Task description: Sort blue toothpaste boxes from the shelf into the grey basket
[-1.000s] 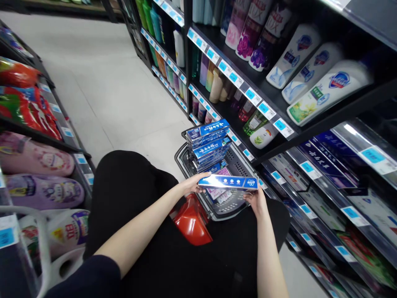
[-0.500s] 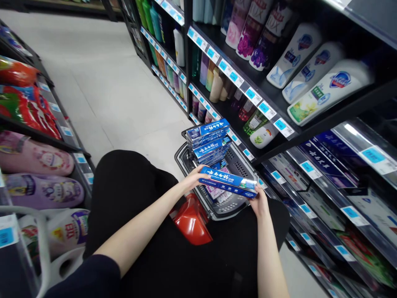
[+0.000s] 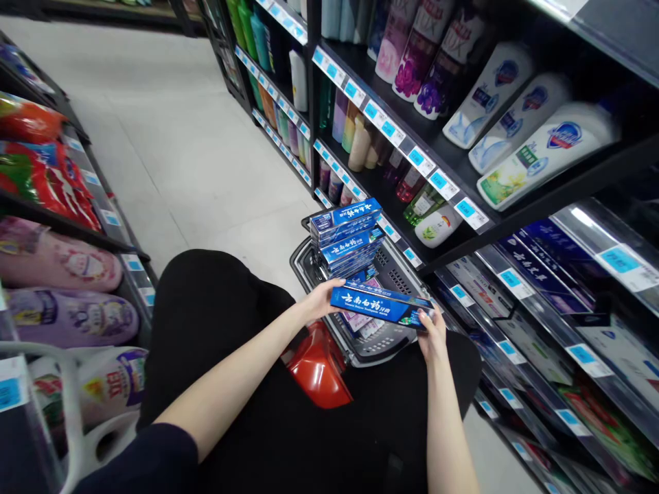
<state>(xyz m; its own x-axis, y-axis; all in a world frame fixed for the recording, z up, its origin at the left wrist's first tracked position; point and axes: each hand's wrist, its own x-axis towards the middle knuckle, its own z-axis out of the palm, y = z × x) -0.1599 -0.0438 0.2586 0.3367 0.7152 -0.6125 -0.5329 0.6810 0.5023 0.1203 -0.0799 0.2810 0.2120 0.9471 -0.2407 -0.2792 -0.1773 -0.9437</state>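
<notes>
A long blue toothpaste box (image 3: 378, 307) is held level between my two hands, its white lettering facing me. My left hand (image 3: 320, 300) grips its left end and my right hand (image 3: 431, 334) grips its right end. The box hovers over a dark grey shopping basket (image 3: 384, 341) with a red handle (image 3: 319, 367) on the floor. A stack of several matching blue boxes (image 3: 347, 237) stands in the far part of the basket. Pink packets lie lower in it.
Black shelves on the right carry white bottles (image 3: 535, 151), purple bottles (image 3: 437, 62) and blue price tags; lower rows hold more toothpaste boxes (image 3: 540, 271). Left shelves hold bagged goods (image 3: 56, 261). A pale tiled aisle (image 3: 169, 137) runs ahead. My black-clad knees fill the foreground.
The box has been rotated in my hands, from its glossy edge side to the lettered face, and tilted slightly down at its right end. The basket and stack are unchanged.
</notes>
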